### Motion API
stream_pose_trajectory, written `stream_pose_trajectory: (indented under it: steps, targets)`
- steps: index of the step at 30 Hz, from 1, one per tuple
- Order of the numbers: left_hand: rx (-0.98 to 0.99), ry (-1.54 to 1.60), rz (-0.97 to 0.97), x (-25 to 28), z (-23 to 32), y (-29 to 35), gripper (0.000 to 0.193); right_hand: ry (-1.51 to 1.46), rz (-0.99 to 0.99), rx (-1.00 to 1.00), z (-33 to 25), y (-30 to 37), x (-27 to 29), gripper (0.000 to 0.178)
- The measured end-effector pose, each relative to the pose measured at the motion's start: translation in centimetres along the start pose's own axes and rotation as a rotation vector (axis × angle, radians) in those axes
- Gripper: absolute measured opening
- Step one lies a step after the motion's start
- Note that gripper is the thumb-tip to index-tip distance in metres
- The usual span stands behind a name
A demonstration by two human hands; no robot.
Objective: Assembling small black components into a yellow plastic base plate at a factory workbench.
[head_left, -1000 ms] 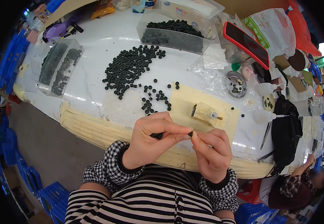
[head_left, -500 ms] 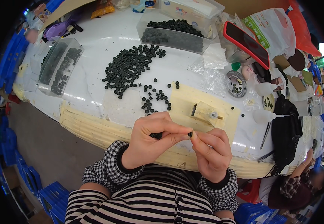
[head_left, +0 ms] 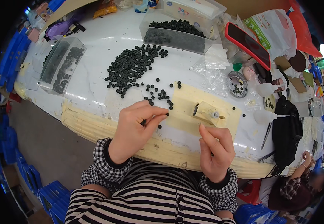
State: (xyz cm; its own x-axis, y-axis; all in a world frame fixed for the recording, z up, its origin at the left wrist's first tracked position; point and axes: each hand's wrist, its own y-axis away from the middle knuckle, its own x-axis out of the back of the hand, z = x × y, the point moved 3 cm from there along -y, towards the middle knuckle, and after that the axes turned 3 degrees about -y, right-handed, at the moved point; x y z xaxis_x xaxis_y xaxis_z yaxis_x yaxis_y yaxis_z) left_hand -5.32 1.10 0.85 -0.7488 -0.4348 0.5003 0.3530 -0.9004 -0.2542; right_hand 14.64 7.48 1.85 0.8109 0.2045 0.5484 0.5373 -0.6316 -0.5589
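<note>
My left hand pinches a small black grooved rubber-like ring between thumb and forefinger. Another black piece shows within its curled fingers. To the right, my right hand hangs near the table edge with thumb and fingertips drawn together; whatever it may hold is too small or hidden. Just beyond it stands a small block-like fixture with an upright pin, on a yellowish sheet. Several loose black rings lie beyond my left hand, and one ring lies beside its fingertips.
A large heap of black rings covers the table's middle. Clear bins of black parts stand at left and at the back. On the right are a red-cased phone, a round tin, squeeze bottles, tweezers and a black bag.
My hands were touching over a small black piece; now they are apart. The left has moved left and slightly away from me, over the table; the right has barely shifted.
</note>
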Motion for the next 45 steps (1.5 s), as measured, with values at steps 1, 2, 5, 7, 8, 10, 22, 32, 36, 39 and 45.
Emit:
stream_pose_trajectory:
  steps: [1, 2, 5, 7, 8, 10, 22, 32, 36, 39, 45]
  targets:
    - [0.017, -0.074, 0.009, 0.4, -0.7, 0.0, 0.015, 0.003, 0.002, 0.002, 0.0, 0.0, 0.0, 0.041]
    - [0.034, -0.148, 0.017, 0.8, -1.1, -0.1, 0.015, 0.007, 0.005, 0.005, -0.1, -0.1, 0.0, 0.041]
    - [0.074, -0.052, 0.0, 1.4, -0.9, -0.3, 0.012, 0.014, 0.0, 0.02, -0.2, -0.1, -0.2, 0.04]
    - [0.22, 0.46, -0.067, 1.3, -1.3, -0.1, 0.017, 0.015, 0.003, 0.025, -0.3, -0.1, -0.1, 0.039]
    - [0.364, 0.905, -0.129, 1.0, -1.4, 0.3, 0.021, 0.014, 0.009, 0.023, -0.4, -0.1, 0.0, 0.039]
    - [0.613, 1.433, -0.142, 0.0, -1.1, 0.9, 0.027, 0.015, 0.011, 0.027, -0.7, -0.2, 0.2, 0.037]
    - [0.83, 1.582, -0.324, -3.9, 2.7, 1.8, 0.044, 0.184, -0.05, 0.084, -1.3, -0.9, -0.1, 0.034]
    - [0.836, 1.459, -0.398, -4.1, 2.9, 1.9, 0.041, -0.007, -0.044, -0.077, -0.7, -0.8, -0.1, 0.031]
    - [0.796, 1.376, -0.434, -5.0, 2.1, 2.6, 0.035, -0.113, -0.018, -0.168, -0.6, -0.7, 0.4, 0.03]
    - [0.829, 1.411, -0.422, -5.4, 2.0, 2.8, 0.033, -0.038, -0.019, -0.145, -0.9, -0.8, 0.4, 0.033]
    - [0.808, 1.484, -0.427, -5.7, 1.5, 2.8, 0.03, -0.015, 0.012, -0.105, -1.0, -0.9, 0.5, 0.036]
